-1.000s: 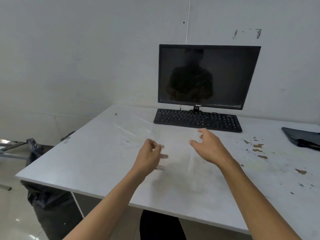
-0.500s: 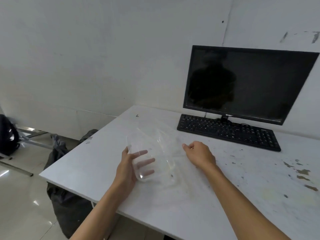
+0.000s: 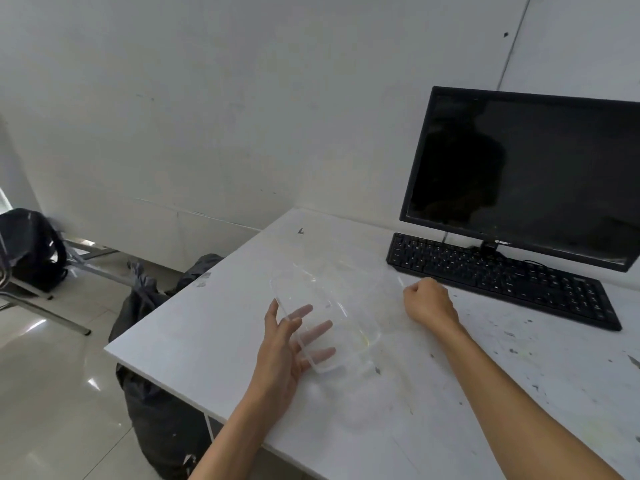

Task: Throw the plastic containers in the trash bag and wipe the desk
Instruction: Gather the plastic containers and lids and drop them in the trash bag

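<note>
Plastic container (image 3: 329, 327), newly lifted mid-frame and grasped by the left hand (image 3: 280, 362), can go to the lower-left trash bag (image 3: 156, 410); whether the curled right hand (image 3: 427, 301) holds anything is unclear.

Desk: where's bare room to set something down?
Free on the desk: the left corner, between its edge and the left hand; the near-edge strip this side of the clear container; the back-left corner, bordered by wall and keyboard. Crowded: the middle, from that container in the left hand across to the right hand and keyboard.
</note>
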`<state>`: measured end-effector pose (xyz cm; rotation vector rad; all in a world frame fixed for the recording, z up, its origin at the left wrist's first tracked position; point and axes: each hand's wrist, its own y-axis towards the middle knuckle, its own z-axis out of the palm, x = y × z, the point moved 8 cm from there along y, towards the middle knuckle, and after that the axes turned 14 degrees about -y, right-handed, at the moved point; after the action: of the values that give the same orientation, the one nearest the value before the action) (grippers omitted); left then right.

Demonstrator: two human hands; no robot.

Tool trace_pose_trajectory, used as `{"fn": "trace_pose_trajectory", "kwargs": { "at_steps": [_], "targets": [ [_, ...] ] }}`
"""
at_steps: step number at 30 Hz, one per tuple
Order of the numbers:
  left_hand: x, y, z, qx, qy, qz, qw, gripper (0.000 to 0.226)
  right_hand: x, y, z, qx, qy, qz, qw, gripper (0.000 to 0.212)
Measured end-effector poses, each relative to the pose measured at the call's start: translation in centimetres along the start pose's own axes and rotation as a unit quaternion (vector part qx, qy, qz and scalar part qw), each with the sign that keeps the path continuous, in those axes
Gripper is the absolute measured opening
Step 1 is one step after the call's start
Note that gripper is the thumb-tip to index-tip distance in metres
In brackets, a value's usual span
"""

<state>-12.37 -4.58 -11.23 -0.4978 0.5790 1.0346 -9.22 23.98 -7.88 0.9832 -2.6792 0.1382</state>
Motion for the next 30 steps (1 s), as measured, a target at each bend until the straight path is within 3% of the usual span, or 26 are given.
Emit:
{"fn": "trace_pose_trajectory", "kwargs": {
  "at_steps": [3, 6, 8, 14, 17, 19, 24, 30],
  "targets": [
    [0.0, -0.1, -0.1, -0.005, -0.003, -0.002, 1.0, 0.056, 0.3, 0.0, -1.6, -0.025, 0.21, 0.019, 0.977, 0.006],
    [-0.1, -0.3, 0.1, -0.004, -0.004, -0.004, 1.0, 0.048, 1.1, 0.1, -2.8, 0.021, 0.377, 0.028, 0.926, 0.032],
    [-0.1, -0.5, 0.1, -0.006, -0.009, -0.008, 1.0, 0.052, 1.5, 0.3, -3.7, 0.024, 0.42, 0.024, 0.907, 0.048],
    [0.0, -0.5, 0.0, -0.003, -0.016, -0.009, 1.0, 0.062, 2.3, -1.8, -8.5, -0.146, 0.297, -0.081, 0.94, 0.025],
    [0.1, -0.4, 0.0, -0.002, -0.035, -0.016, 0.999, 0.064, 3.4, -4.0, -9.7, -0.229, 0.251, -0.156, 0.927, 0.03],
    [0.0, -0.4, 0.0, -0.004, -0.059, -0.026, 0.998, 0.061, 4.2, -6.1, -9.5, -0.245, 0.255, -0.223, 0.908, 0.029],
    [0.0, -0.4, -0.6, -0.021, -0.113, -0.045, 0.992, 0.042, 6.2, -11.4, -6.9, -0.189, 0.239, -0.369, 0.878, 0.03],
    [0.1, -0.6, -1.1, -0.046, -0.113, -0.068, 0.99, 0.061, 7.6, -14.7, -4.0, -0.055, 0.21, -0.438, 0.873, 0.042]
  ]
}}
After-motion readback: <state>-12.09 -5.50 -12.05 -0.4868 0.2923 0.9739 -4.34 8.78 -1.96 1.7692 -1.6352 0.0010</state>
